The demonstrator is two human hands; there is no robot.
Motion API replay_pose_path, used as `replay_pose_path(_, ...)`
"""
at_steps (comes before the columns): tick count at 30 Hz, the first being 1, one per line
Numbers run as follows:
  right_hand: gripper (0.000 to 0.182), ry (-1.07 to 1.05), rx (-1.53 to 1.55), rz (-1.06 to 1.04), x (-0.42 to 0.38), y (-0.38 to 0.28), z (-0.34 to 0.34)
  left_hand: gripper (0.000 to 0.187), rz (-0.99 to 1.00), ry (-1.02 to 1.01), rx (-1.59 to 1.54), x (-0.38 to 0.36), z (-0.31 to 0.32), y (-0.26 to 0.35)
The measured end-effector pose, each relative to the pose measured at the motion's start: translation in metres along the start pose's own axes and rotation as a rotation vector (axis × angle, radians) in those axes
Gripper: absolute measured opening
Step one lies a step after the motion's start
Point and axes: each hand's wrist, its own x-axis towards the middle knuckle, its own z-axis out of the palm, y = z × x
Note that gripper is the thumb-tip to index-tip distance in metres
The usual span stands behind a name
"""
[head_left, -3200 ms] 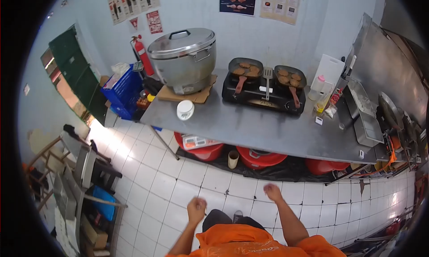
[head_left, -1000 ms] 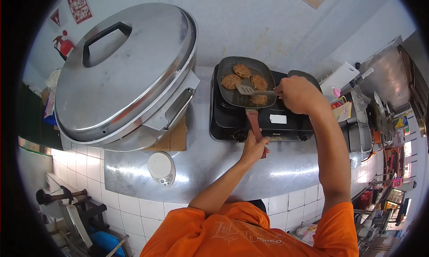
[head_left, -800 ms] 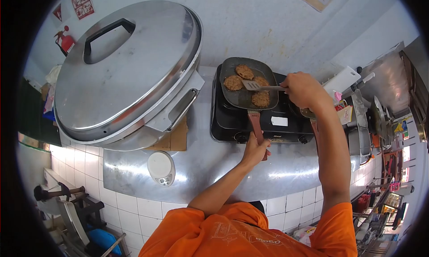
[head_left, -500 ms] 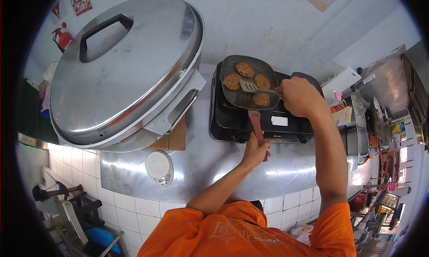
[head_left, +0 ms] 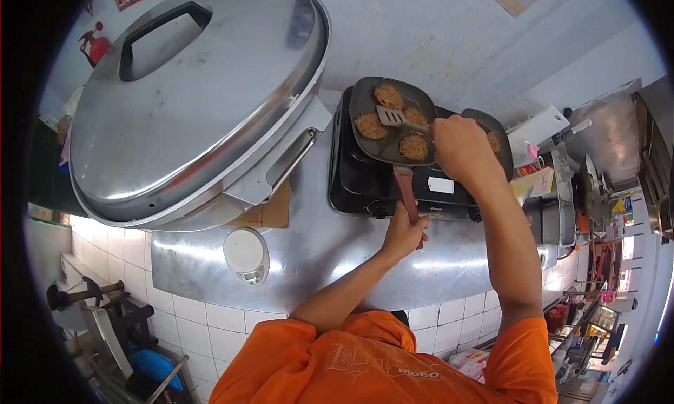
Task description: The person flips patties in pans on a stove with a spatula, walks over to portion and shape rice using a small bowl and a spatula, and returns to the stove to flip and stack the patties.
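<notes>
My left hand is wrapped round the reddish-brown handle of a dark square frying pan, which rests on a black two-burner gas stove. Several browned patties lie in the pan, among them a near patty and a left patty. Closed round the handle of a slotted spatula, my right hand is above the pan's right side. The spatula's blade is between the patties and partly covers one. A second dark pan with a patty is partly hidden behind my right hand.
A huge lidded metal pot fills the left side. Below it, a white kitchen scale stands on the steel table. At right are a white cutting board and metal containers.
The spatula blade has moved up within the pan, away from the near patty and toward the far patties. My left hand keeps its hold on the pan handle. The view has shifted slightly.
</notes>
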Motion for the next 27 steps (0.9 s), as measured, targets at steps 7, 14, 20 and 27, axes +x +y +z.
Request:
replay_pose_path(7, 0.019, 0.119, 0.082, 0.031, -0.007, 0.013, 0.009, 0.044, 0.009, 0.018, 0.014, -0.004, -0.002, 0.001)
replay_pose_path(14, 0.025, -0.032, 0.016, -0.037, -0.011, 0.018, 0.0, 0.041, -0.032, 0.001, 0.003, -0.003, -0.001, 0.002)
replay_pose_path(20, 0.017, -0.013, 0.005, 0.005, 0.0, -0.003, -0.003, 0.041, 0.015, 0.039, 0.017, -0.004, 0.001, 0.003)
replay_pose_path(27, 0.038, 0.122, 0.063, 0.189, -0.015, -0.031, 0.078, 0.046, 0.003, 0.028, 0.041, -0.002, 0.001, 0.005)
